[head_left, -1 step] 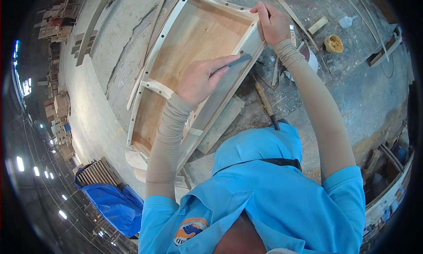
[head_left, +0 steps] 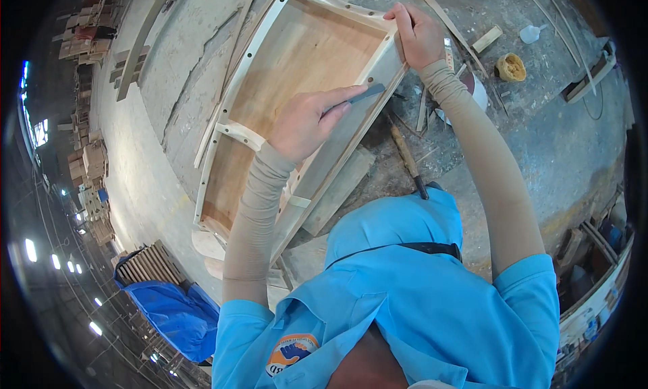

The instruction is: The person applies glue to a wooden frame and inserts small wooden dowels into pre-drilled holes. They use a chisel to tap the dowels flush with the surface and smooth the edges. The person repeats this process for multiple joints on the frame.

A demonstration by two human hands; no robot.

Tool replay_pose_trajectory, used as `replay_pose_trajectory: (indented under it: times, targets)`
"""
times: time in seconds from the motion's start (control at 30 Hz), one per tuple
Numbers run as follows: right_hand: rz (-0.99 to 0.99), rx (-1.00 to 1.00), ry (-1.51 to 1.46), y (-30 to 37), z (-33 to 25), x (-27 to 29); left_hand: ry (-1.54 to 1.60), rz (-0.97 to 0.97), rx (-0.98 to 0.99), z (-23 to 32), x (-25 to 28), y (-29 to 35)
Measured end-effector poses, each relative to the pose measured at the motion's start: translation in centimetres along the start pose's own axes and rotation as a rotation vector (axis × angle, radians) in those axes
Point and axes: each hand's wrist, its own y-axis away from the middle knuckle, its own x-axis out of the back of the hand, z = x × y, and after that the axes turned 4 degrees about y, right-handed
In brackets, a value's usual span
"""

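A curved, pale wooden frame [head_left: 247, 78] with a thin brown panel set inside lies at a slant in front of me. Dark round holes run along its rails. My left hand [head_left: 302, 124] pinches a flat dark-grey blade [head_left: 368, 93] between thumb and fingers, the index finger stretched along it. The blade lies over the frame's near long rail, close to a hole; whether it touches the wood I cannot tell. At the far right corner of the frame, my right hand [head_left: 420, 39] is wrapped over the edge and grips it.
Right of the frame lies a wooden-handled tool [head_left: 403, 149]. Farther right are a tub of yellowish paste [head_left: 511, 67], a small wood block [head_left: 487, 38] and a white plastic bottle [head_left: 532, 33]. Thin wood strips [head_left: 449, 21] lie beyond my right hand. A blue cover [head_left: 172, 315] drapes over slatted wood at the left.
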Motion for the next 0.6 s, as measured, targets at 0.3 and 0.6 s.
replay_pose_trajectory:
  times: [0.3,0.6]
  targets:
    - [-0.002,-0.005,-0.002,-0.1,0.0,0.0,-0.042,-0.030,0.052,0.3,0.4,1.4]
    - [0.006,-0.004,-0.006,-0.1,0.1,-0.1,0.018,-0.027,0.073,-0.3,0.6,3.7]
